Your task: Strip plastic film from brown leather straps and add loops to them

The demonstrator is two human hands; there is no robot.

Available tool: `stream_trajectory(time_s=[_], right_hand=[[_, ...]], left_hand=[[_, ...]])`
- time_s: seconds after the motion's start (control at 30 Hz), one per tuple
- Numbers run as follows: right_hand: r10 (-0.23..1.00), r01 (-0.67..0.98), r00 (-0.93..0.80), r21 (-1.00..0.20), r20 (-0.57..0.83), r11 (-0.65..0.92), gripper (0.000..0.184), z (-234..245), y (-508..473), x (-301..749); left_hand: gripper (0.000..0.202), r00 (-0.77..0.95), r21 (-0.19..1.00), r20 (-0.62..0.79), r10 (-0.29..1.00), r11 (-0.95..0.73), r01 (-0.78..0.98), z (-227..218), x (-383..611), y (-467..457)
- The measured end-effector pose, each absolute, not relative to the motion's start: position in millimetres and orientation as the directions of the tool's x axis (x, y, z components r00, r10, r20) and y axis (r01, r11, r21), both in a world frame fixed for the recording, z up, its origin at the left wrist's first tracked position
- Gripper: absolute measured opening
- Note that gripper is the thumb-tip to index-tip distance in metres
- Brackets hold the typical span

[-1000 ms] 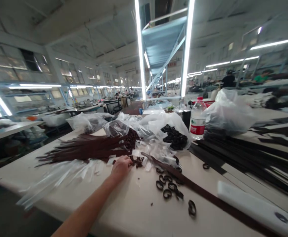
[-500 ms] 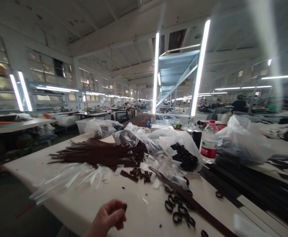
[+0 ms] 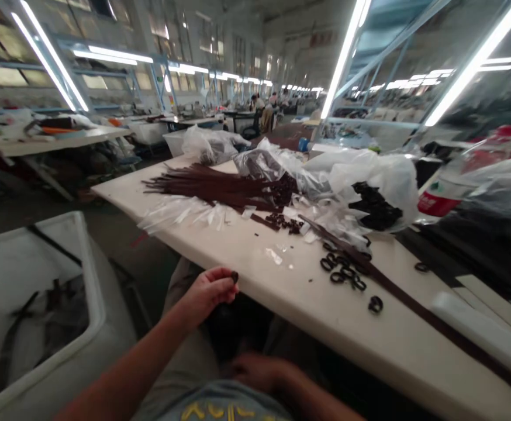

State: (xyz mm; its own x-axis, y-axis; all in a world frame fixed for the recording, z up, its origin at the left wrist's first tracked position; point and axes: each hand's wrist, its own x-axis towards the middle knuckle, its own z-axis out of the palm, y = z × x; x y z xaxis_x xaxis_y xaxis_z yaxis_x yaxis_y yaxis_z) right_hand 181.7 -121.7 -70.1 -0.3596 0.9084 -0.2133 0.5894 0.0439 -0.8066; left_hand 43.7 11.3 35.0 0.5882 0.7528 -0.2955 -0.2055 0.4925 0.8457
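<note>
Fingertips of the left hand [image 3: 209, 294] pinched on a dark piece [image 3: 235, 277] by the table's [image 3: 223, 248] near edge; exposed end points away from the palm, long axis indistinct. Right hand [image 3: 259, 371] blurred, low at the lap [image 3: 194, 356]; finger state cannot be told.

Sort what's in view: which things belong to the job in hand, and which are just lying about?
Likely in the job:
small dark piece, pinched in the left hand
small brown pieces, heaped on the table

Probably just lying about:
red-labelled bottle
clear plastic strips
black loops, untouched
</note>
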Motion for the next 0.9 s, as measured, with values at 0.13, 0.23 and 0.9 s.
stream_trajectory(time_s=[0.13,0.23,0.9], right_hand=[[0.915,0.485,-0.294,-0.868,-0.275,-0.105,0.023,-48,-132,222],[0.986,0.363,-0.021,-0.920,-0.163,-0.145,0.020,-6,-140,241],[0.981,0.004,0.161,-0.994,-0.111,-0.113,0.021,23,-130,191]], left_hand=[[0.032,0.572,0.838,-0.320,0.755,0.507,-0.201,29,24,4],[0.035,0.575,0.809,-0.353,0.738,0.550,-0.210,22,20,-4],[0.019,0.599,0.996,0.000,0.800,-0.052,0.069,15,31,-35]])
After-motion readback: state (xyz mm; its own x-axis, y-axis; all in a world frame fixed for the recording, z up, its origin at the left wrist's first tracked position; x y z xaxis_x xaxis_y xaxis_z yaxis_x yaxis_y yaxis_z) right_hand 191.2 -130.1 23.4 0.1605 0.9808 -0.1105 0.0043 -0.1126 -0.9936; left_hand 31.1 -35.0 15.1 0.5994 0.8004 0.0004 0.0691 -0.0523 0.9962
